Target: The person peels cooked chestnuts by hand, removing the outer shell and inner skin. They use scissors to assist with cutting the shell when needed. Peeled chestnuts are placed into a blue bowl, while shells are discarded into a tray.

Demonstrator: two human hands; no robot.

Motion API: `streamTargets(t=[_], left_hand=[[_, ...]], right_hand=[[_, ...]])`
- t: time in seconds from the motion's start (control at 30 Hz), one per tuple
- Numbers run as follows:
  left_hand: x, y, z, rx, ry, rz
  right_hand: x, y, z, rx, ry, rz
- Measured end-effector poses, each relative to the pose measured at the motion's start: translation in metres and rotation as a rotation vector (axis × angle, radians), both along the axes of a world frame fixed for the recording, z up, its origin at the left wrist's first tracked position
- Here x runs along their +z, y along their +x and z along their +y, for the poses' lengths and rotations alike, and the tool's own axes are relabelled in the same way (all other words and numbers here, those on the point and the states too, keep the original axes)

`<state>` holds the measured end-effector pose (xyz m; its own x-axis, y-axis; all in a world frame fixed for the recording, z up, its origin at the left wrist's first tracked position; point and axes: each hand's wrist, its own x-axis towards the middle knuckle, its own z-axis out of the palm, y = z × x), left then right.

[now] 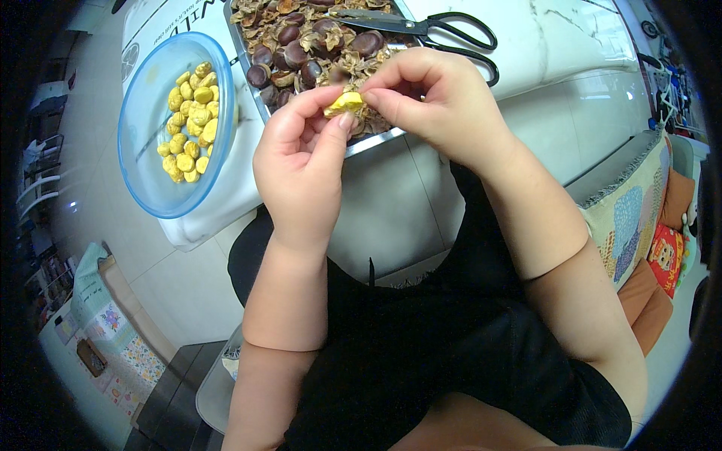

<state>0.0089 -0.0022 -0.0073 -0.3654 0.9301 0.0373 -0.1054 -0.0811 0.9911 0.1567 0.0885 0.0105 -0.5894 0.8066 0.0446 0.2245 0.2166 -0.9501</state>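
We see a yellow kernel (344, 103) pinched between the left hand (301, 146)'s thumb and fingers above the near edge of the tray (380, 141); the right hand (444, 101), thumb and finger closed, nips its other end. Pale yellow nutmeats (200, 116) lie grouped in the bowl (143, 128) at left; brown nuts (295, 55) sit among shells (256, 15) in the tray, scissors (387, 22) over its right edge; we judge the peeling partly done, several nuts left.
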Motion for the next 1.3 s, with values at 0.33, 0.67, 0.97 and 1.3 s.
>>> streamTargets(t=[0.33,0.67,0.97,1.3], left_hand=[[-0.001,0.004,-0.002,0.034,0.043,0.130],[0.004,-0.001,0.000,-0.104,-0.030,-0.286],[0.005,-0.003,0.002,-0.080,-0.093,-0.305],[0.004,-0.002,0.001,-0.061,-0.062,-0.228]], right_hand=[[-0.002,-0.003,-0.003,-0.044,0.232,-0.034],[-0.004,-0.003,-0.001,-0.027,0.063,-0.035],[-0.005,-0.006,0.000,-0.076,0.373,0.091],[-0.002,-0.003,0.001,-0.019,0.354,0.089]])
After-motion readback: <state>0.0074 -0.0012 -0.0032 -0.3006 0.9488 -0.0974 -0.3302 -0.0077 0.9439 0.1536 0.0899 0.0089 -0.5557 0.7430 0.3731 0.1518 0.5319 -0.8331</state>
